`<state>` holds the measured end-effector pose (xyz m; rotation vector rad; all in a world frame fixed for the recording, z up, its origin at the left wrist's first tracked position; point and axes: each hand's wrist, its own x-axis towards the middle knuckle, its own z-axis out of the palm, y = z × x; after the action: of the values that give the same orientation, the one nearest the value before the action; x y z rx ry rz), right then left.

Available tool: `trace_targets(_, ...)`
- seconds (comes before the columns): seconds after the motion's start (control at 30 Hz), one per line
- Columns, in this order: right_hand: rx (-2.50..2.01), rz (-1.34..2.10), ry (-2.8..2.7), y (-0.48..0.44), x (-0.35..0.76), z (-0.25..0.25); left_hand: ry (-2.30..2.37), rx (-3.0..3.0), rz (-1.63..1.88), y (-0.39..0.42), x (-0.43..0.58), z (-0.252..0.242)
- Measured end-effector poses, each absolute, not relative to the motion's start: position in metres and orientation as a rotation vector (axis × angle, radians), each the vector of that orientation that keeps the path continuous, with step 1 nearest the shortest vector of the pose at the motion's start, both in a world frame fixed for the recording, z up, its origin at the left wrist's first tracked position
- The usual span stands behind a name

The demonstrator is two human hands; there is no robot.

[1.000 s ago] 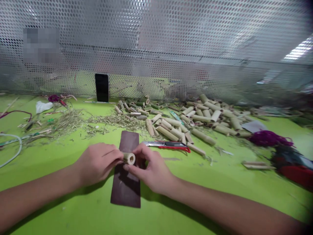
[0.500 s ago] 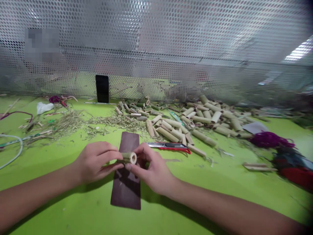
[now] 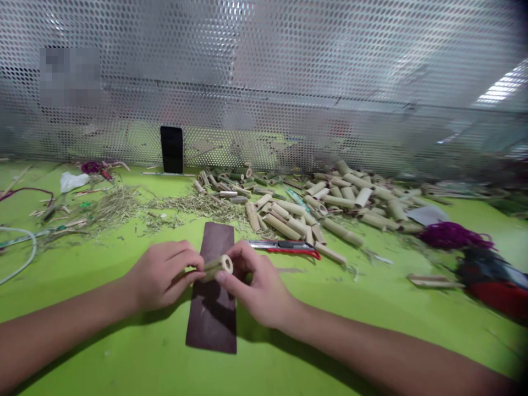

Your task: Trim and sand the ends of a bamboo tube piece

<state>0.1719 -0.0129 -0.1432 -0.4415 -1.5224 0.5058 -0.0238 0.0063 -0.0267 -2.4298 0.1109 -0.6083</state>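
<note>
Bamboo tube (image 3: 216, 268) pinched between my left hand (image 3: 163, 276) and my right hand (image 3: 256, 286), right over the sandpaper strip (image 3: 211, 330)! Red-handled utility knife (image 3: 284, 247) lying just beyond.

Place: a bamboo-craft workshop bench
Surface: green worktable (image 3: 330, 313), with a perforated metal screen (image 3: 264, 71) along its far edge
Materials: cut bamboo tubes (image 3: 342, 198) heaped far right, bamboo shavings (image 3: 119, 206) far left
Tools: a utility knife (image 3: 284, 246) and a sandpaper strip (image 3: 210, 335) near the centre

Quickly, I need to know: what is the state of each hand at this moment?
Left hand: closed, holding a short bamboo tube.
Right hand: closed, holding the same tube near its open end.
</note>
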Motion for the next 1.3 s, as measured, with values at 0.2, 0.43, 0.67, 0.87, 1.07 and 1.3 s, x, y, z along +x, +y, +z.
trace_targets(0.2,-0.301,0.56,-1.523,-0.011,0.174,-0.146,0.068,-2.463,-0.552,0.003,-0.025,-0.023)
trace_targets(0.43,-0.379,0.528,-1.522,-0.006,0.179,-0.143,-0.119,-2.473,-0.389,0.006,-0.027,-0.021)
trace_targets(0.67,-0.524,0.086,-1.662,0.0,0.193,-0.138,-0.453,-2.566,-0.012,0.008,-0.029,-0.018)
trace_targets(0.87,-0.732,-0.175,-1.823,-0.006,0.189,-0.135,-0.542,-2.605,0.061,0.008,-0.031,-0.013)
trace_targets(1.07,-0.522,-0.116,-2.028,-0.016,0.186,-0.136,-0.562,-2.629,0.119,0.006,-0.032,-0.009)
trace_targets(1.3,-0.648,-0.108,-1.936,-0.023,0.185,-0.136,-0.593,-2.614,0.155,0.007,-0.032,-0.009)
